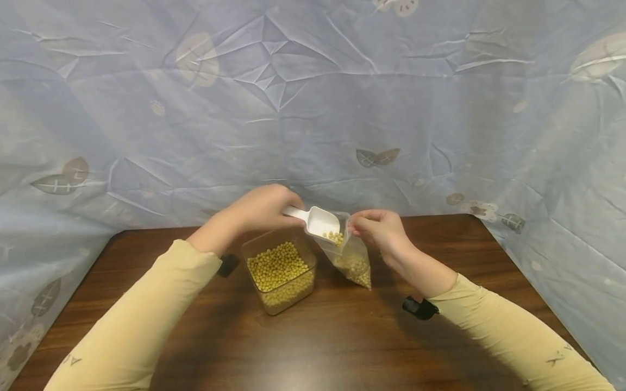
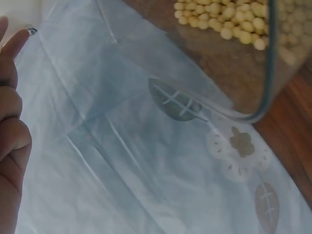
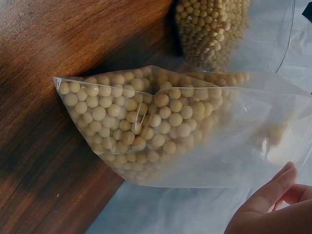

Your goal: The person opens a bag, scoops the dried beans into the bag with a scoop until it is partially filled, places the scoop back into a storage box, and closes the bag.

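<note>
My left hand [image 1: 266,209] grips the handle of a white scoop [image 1: 323,221], its bowl tilted down into the mouth of a clear plastic bag [image 1: 354,255]. Several soybeans [image 1: 335,237] lie at the scoop's lip. With thumb and fingers my right hand [image 1: 383,231] pinches the bag's upper edge. Soybeans fill the lower part of the bag [image 3: 136,117] in the right wrist view. Below my left hand stands a clear square container [image 1: 288,293] of soybeans. Only the curled fingers of the left hand [image 2: 12,126] show in the left wrist view; the scoop is mostly outside it.
A dark wooden table [image 1: 313,347] carries the container and lies under the bag. Pale blue patterned cloth [image 1: 313,119] hangs behind and at both sides. A black strap piece [image 1: 420,308] sits at the right wrist, another dark one [image 1: 227,265] at the left.
</note>
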Tool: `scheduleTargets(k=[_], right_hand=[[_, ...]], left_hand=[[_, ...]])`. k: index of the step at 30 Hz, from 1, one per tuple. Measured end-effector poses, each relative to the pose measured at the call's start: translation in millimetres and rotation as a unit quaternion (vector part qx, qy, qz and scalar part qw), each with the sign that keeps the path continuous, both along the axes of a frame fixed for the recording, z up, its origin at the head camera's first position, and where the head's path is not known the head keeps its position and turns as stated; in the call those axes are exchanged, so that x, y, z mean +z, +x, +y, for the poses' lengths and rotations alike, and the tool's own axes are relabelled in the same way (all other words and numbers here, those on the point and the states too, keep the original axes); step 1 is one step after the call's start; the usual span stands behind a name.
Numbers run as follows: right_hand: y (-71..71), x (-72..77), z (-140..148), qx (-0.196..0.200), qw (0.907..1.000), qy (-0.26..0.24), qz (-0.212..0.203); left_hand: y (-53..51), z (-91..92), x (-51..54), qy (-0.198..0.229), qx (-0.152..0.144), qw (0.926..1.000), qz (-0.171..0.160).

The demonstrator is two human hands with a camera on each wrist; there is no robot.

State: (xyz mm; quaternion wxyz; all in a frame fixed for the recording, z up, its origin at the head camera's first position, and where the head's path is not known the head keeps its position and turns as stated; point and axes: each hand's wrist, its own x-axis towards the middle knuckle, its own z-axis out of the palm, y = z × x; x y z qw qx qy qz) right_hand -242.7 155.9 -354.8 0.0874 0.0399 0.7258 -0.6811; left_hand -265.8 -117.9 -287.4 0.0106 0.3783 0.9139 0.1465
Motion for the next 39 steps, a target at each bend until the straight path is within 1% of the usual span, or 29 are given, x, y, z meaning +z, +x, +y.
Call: scheduleTargets(k=[5,8,11,14,18,23,30,35,39], right_hand=[[0.2,-0.3,0.6,0.001,1.0000,-0.006,-0.002],[0.1,-0.4,1.2,0.000,1.0000,-0.008,-0.004],[-0.2,-0.3,1.1,-0.002,1.0000,-0.008,-0.005],[-0.4,-0.2,0.5,-0.002,1.0000,-0.008,-0.004],[0.3,-0.2,0.1,0.000,1.0000,-0.009,-0.005],[1.3,-1.0,-0.6,0.002,1.0000,-0.006,-0.004],[1.2,-2.5,-1.6,0.004,1.0000,0.001,0.005],[1.2,-2.0,-3.0,0.006,1.0000,0.001,0.003],[1.3,0.2,-3.2,0.003,1.0000,-0.002,-0.001]], left_hand=[[-1.2,0.0,3.1,0.008,-0.003,0.9999,0.012],[-1.9,-2.2,2.1,0.013,-0.003,0.9998,0.012],[-2.1,-6.2,-1.2,0.012,0.005,0.9999,0.005],[-1.4,-11.5,-6.3,0.014,0.010,0.9998,-0.006],[0.0,-18.9,-14.8,0.025,0.011,0.9996,-0.012],[5.2,-29.2,-24.8,0.042,0.014,0.9986,-0.030],[10.4,-44.7,-41.1,0.066,0.004,0.9962,-0.057],[14.2,-56.4,-49.8,0.085,0.016,0.9935,-0.074],[16.8,-67.5,-53.0,0.101,0.028,0.9921,-0.070]])
